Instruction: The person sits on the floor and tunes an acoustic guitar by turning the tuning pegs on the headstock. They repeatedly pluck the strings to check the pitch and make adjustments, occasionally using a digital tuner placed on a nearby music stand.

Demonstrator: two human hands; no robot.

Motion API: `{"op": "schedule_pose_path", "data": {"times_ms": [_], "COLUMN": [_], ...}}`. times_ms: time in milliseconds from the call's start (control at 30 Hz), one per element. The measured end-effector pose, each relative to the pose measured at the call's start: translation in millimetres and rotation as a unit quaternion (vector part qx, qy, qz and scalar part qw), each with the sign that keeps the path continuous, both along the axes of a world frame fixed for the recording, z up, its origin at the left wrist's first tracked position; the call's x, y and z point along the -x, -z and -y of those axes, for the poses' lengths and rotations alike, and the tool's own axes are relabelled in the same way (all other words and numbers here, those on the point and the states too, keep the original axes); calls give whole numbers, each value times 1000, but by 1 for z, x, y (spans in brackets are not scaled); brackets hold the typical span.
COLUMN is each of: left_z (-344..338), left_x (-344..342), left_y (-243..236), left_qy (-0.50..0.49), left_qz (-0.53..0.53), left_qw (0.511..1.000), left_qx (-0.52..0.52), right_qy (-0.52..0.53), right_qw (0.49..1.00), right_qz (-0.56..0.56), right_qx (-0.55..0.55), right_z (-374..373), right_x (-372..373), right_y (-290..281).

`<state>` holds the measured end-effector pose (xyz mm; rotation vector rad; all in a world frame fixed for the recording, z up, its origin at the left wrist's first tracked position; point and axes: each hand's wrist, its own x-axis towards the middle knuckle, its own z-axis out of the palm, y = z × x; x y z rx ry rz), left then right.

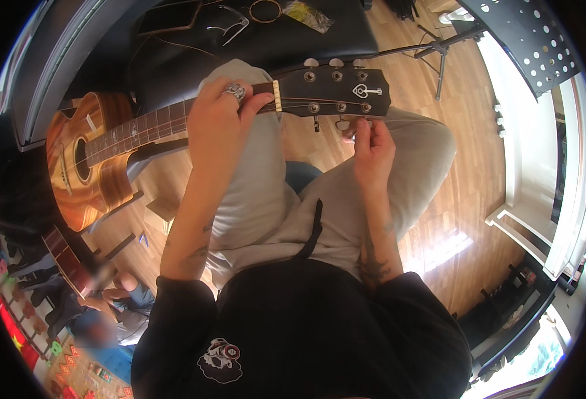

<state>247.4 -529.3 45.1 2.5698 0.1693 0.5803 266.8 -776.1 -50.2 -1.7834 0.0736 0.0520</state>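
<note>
An acoustic guitar (97,169) with a striped brown wood body lies across my lap, its neck pointing right. Around the neck by the pale nut, my left hand (223,116) is closed, with a silver ring on one finger. The black headstock (336,93) carries silver tuning pegs along both edges and a light key-shaped inlay. My right hand (374,149) pinches at the near edge of the headstock, where the last tuning peg is hidden by its fingers. Several thin strings run over the nut to the posts. A fine string end seems to trail right of the fingers.
A black padded bench (293,43) beyond my knees holds a silver metal tool (233,25), a round coil (265,10) and a clear packet (308,16). A perforated black music stand (529,40) is at far right. Another person (123,302) sits lower left by a reddish-brown guitar (67,259).
</note>
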Motion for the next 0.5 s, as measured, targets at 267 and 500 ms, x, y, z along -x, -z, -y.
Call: {"op": "schedule_pose_path", "data": {"times_ms": [267,500], "left_z": [-6,0], "left_x": [-1,4], "left_y": [0,3], "left_qy": [15,-14], "left_qz": [52,57], "left_qw": [994,998], "left_qx": [-97,-31], "right_qy": [9,7], "right_qw": [1000,997], "right_qz": [0,-32], "right_qx": [-22,-70], "right_z": [1,-5], "right_x": [1,2], "right_y": [3,-11]}}
